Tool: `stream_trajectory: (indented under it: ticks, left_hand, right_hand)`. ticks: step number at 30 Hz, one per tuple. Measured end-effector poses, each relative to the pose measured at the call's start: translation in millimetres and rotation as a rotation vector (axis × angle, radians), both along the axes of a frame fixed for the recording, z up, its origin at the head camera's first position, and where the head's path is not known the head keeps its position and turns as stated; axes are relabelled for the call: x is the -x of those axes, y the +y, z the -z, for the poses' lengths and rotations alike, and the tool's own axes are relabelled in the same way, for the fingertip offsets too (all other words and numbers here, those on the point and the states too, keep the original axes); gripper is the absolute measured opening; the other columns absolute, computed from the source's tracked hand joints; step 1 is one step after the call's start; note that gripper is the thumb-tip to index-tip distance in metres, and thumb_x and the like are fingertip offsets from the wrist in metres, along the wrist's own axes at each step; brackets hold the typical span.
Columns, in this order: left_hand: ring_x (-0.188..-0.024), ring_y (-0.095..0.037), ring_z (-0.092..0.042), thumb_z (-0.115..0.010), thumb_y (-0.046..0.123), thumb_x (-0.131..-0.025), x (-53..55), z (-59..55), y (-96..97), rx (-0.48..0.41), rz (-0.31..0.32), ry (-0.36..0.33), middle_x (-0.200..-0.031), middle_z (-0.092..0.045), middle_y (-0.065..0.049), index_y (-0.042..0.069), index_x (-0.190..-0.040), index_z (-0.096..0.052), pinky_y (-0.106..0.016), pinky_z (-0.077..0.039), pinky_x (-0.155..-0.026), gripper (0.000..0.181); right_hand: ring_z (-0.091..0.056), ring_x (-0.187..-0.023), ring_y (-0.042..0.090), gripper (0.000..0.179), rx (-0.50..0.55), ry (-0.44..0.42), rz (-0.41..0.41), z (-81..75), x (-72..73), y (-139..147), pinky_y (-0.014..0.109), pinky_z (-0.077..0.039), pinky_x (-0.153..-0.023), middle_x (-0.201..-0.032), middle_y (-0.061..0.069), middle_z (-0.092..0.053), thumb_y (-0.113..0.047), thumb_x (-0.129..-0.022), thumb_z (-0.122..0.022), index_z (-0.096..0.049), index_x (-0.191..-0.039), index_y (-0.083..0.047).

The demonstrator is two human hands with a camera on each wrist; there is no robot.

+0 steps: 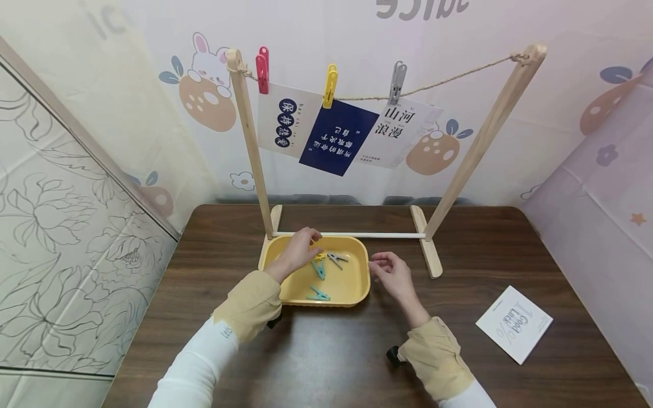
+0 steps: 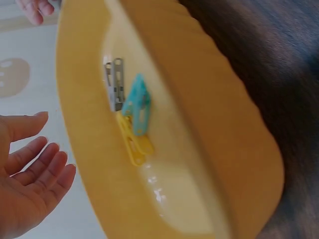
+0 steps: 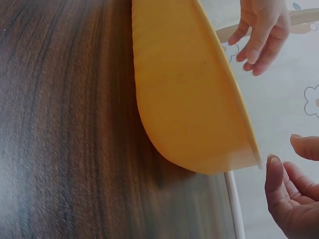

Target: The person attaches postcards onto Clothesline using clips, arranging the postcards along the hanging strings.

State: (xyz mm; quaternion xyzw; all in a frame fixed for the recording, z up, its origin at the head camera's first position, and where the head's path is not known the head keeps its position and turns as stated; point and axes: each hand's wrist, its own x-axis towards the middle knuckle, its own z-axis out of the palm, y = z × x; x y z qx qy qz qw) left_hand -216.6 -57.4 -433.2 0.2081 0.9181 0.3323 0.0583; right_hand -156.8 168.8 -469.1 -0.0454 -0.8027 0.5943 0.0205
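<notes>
My left hand [image 1: 298,252] hovers over the left part of a yellow plastic basin [image 1: 347,286], its fingers loosely bent and holding nothing. Inside the basin lie a grey clothespin [image 1: 336,259], teal clothespins [image 1: 319,270] and a yellow clothespin [image 2: 132,139], which the left hand partly hides in the head view. Just off the basin's right end is my right hand [image 1: 393,272], thumb and fingers apart with nothing between them. In the right wrist view, the right hand's fingertips [image 3: 274,172] are close to the basin's rim.
Behind the basin stands a wooden frame [image 1: 482,141] with a twine line [image 1: 459,75]. Red [image 1: 262,71], yellow [image 1: 330,85] and grey [image 1: 397,82] clothespins hold a white card [image 1: 270,113], a navy card [image 1: 326,136] and another white card [image 1: 377,153]. A "Good Luck" card [image 1: 515,323] lies at right.
</notes>
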Motion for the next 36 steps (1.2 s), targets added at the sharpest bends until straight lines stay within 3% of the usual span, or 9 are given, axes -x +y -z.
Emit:
stream_trajectory:
  ticks: [8, 15, 24, 29, 36]
  left_hand:
    - [-0.098, -0.028, -0.052, -0.066, 0.005, -0.079, 0.1, 16.9, -1.3, 0.154, 0.003, -0.001, -0.105, -0.054, -0.017, -0.006, -0.110, -0.054, -0.036, -0.043, -0.083, 0.035]
    - [-0.101, -0.028, -0.050, -0.066, 0.007, -0.078, 2.5, 27.5, -3.7, 0.225, -0.015, -0.010, -0.111, -0.051, -0.017, -0.006, -0.113, -0.052, -0.036, -0.043, -0.084, 0.040]
    - [-0.104, -0.028, -0.049, -0.068, 0.004, -0.076, 5.7, 39.9, -6.1, 0.274, -0.064, -0.017, -0.114, -0.050, -0.017, -0.005, -0.113, -0.052, -0.035, -0.044, -0.084, 0.041]
    - [-0.104, -0.027, -0.050, -0.068, 0.005, -0.077, 7.0, 44.3, -6.8, 0.294, -0.068, -0.008, -0.114, -0.050, -0.016, -0.004, -0.113, -0.053, -0.035, -0.044, -0.083, 0.040]
    - [-0.098, -0.026, -0.053, -0.068, 0.003, -0.076, 7.1, 46.2, -6.5, 0.348, -0.050, 0.024, -0.108, -0.053, -0.014, -0.003, -0.109, -0.055, -0.034, -0.045, -0.081, 0.036]
  right_hand:
    - [-0.059, -0.064, 0.027, 0.022, 0.026, -0.047, 0.006, 6.7, -1.1, -6, 0.044, -0.050, -0.058, -0.080, 0.017, -0.060, 0.002, -0.078, -0.063, -0.056, -0.097, 0.011]
    - [-0.058, -0.061, 0.027, 0.022, 0.026, -0.060, 0.031, 10.1, -1.6, -7, 0.040, -0.051, -0.055, -0.074, 0.014, -0.058, 0.003, -0.077, -0.063, -0.056, -0.095, 0.011]
    - [-0.054, -0.055, 0.010, 0.021, 0.018, -0.101, 0.043, 18.5, -2.5, -7, 0.033, -0.051, -0.052, -0.075, 0.014, -0.059, 0.003, -0.077, -0.064, -0.057, -0.095, 0.011]
    - [-0.054, -0.053, 0.009, 0.022, 0.040, -0.108, 0.058, 20.0, -2.7, -8, 0.034, -0.051, -0.051, -0.073, 0.013, -0.059, 0.004, -0.077, -0.063, -0.057, -0.096, 0.012]
    - [-0.053, -0.052, 0.009, 0.023, 0.087, -0.113, 0.054, 20.3, -3.7, -8, 0.024, -0.049, -0.047, -0.071, 0.012, -0.058, 0.007, -0.077, -0.061, -0.055, -0.097, 0.015]
